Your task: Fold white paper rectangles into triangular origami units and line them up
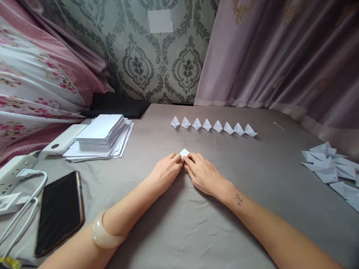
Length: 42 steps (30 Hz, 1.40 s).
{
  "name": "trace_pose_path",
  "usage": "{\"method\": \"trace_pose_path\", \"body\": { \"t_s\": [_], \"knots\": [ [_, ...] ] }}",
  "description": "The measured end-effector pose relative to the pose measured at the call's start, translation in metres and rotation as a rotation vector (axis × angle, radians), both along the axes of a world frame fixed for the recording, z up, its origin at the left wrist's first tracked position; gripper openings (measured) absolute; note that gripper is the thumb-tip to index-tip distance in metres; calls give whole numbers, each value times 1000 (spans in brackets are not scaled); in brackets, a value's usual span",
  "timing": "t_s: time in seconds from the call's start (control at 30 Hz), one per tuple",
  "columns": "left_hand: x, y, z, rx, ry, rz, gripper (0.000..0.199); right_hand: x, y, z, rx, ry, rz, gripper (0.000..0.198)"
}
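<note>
A small folded piece of white paper (184, 152) lies on the grey cloth, its pointed top showing beyond my fingertips. My left hand (167, 170) presses on its left side with curled fingers. From the right, my right hand (202, 172) holds the other side, thumb and fingers close together at the paper. Both hands nearly meet over its lower part, so most of the paper is hidden. Farther back stands a row of several folded white paper boats (206, 125).
Stacked white paper sheets (101, 129) lie at the left, beside a white power bank (66, 139). A phone (60, 213) and a power strip (17, 172) with cables sit nearer. More folded papers (328, 164) pile up at the right; a thin stick (279, 126) lies behind them.
</note>
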State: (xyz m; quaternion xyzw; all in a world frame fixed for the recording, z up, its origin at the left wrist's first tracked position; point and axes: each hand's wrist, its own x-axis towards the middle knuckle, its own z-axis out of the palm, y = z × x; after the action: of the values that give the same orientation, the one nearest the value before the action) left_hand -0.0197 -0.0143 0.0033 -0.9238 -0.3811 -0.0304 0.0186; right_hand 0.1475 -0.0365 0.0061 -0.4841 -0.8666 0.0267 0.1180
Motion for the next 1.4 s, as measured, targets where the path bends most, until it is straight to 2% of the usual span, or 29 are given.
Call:
{"method": "trace_pose_path", "body": {
  "t_s": [0.17,0.43,0.57,0.7,0.8,0.87,0.93,1.07,1.13,1.2,1.27,1.33,1.4],
  "knots": [
    [3,-9,0,-33,29,110,22,2,-6,2,17,-102,-59,36],
    [0,-17,4,-47,40,246,23,4,-5,2,59,-208,-159,34],
    [-2,-16,5,-52,-17,257,20,6,-6,2,79,-227,-185,30],
    [-8,-7,2,-28,-152,256,27,8,-4,6,45,-229,-238,25],
    [-12,6,-6,-23,-276,239,25,14,6,2,34,-58,-302,24],
    [-14,15,-13,-90,-362,260,22,21,17,-3,-7,205,-373,25],
    [-14,21,-17,-115,-407,248,21,29,29,-10,-96,593,-469,23],
    [-12,24,-16,41,-419,124,28,38,42,-17,-96,806,-523,26],
    [-9,22,-11,65,-559,162,27,35,41,-13,-91,891,-499,30],
    [-5,17,-6,-29,-820,249,25,29,36,-4,-105,982,-435,36],
    [0,10,-3,-206,-1075,308,26,20,28,7,-165,1119,-326,42],
    [6,3,-2,-327,-1238,314,27,10,20,17,-218,1217,-227,45],
    [11,-3,-2,-396,-1344,312,28,2,14,23,-214,1267,-190,44]
  ]
}}
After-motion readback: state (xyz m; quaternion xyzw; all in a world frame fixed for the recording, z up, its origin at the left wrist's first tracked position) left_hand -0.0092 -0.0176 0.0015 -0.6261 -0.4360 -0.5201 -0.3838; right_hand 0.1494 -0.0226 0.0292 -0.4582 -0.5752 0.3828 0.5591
